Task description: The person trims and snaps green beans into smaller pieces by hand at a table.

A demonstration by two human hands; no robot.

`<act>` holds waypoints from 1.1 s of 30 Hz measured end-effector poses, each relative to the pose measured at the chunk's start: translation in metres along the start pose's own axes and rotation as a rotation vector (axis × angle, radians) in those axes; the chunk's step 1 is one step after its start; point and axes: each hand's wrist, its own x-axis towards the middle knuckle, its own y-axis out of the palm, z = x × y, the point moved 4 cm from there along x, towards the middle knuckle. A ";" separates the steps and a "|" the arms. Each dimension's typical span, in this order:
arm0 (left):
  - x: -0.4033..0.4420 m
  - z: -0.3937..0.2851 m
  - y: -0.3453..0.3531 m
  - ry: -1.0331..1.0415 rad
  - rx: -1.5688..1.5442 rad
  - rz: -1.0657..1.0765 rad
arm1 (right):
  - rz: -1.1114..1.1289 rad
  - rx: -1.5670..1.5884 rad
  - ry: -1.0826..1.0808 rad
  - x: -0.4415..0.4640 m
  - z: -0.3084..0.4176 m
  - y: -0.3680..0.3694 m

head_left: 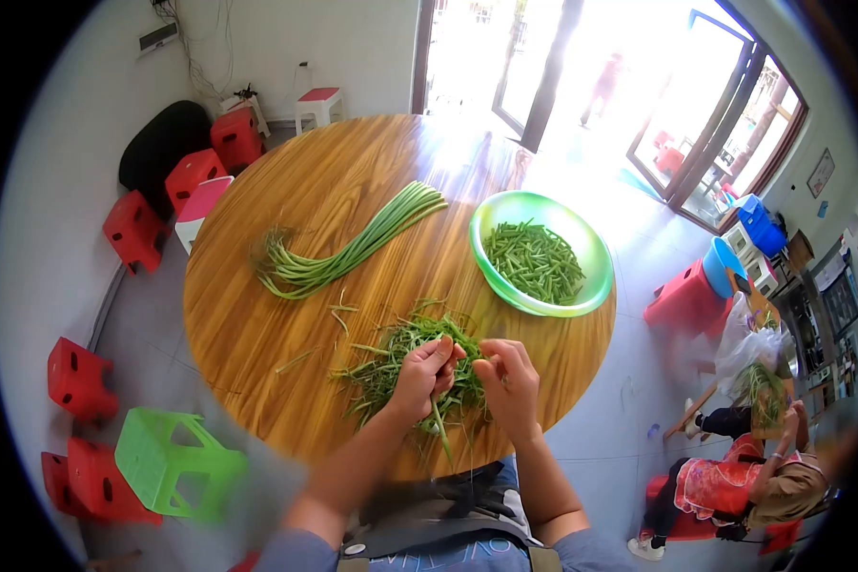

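the table [229, 296] is filling the middle of my view, its striped wood shining at the far side. off to the right a person [748, 486] in a red apron is sitting, while a green stool [162, 453] is standing on the floor to the left. the bowl [597, 257] is holding short green pieces [534, 262] at the table's right side. apart from it, the bundle [362, 250] of long stems is lying curved (rather like a hook). the pile [381, 367] of loose greens is sitting near my edge, under my hands. my right hand [511, 386] is curling its fingers; i cannot tell whether it is pinching anything. just beside it, my left hand [423, 378] is gripping a stem [442, 429]. scraps [343, 308] are lying between bundle and pile.
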 end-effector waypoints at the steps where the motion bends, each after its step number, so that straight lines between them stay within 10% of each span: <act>1: -0.001 -0.001 0.002 0.000 0.030 0.023 | 0.016 -0.040 -0.035 -0.002 0.002 0.005; 7: -0.005 0.001 0.009 -0.030 0.221 0.115 | -0.034 -0.082 -0.179 -0.003 -0.006 0.011; 15: -0.008 0.004 0.018 -0.045 0.292 0.212 | 0.033 0.448 0.471 -0.005 -0.030 -0.002; 29: -0.003 0.013 0.011 -0.109 0.265 0.381 | 0.153 1.035 0.807 -0.014 -0.052 0.006; 33: -0.001 0.016 0.010 -0.053 0.127 0.314 | 0.053 0.556 0.566 -0.010 -0.045 0.000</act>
